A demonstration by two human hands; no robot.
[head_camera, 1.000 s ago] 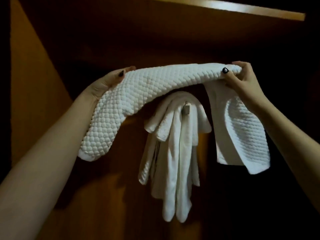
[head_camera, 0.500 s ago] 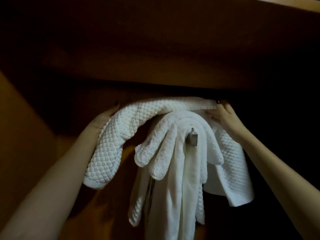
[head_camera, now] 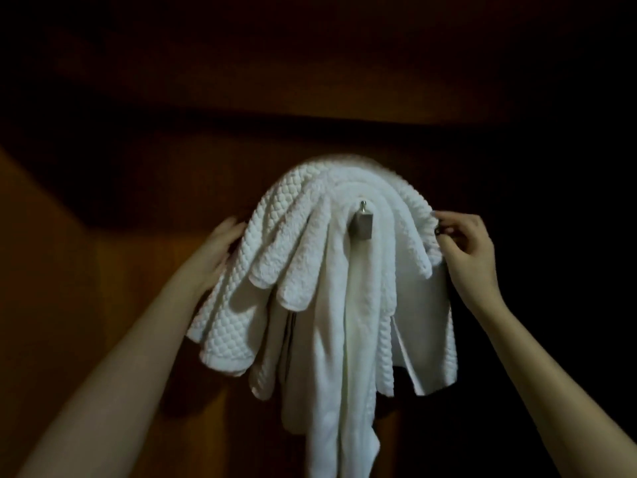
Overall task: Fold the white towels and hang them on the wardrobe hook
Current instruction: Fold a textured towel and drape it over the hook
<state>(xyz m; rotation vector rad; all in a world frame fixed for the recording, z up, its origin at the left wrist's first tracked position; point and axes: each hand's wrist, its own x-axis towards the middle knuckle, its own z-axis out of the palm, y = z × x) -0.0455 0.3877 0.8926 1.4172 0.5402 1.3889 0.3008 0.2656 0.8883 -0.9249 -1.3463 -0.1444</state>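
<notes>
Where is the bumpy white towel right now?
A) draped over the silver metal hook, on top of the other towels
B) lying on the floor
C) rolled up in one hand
A: the bumpy white towel arches over the square silver metal hook, covering the other white towels hung there.

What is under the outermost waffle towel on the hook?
Other white towels hang under the outermost waffle towel, arched over the metal hook. The hook's stem and whatever lies behind are covered.
</notes>
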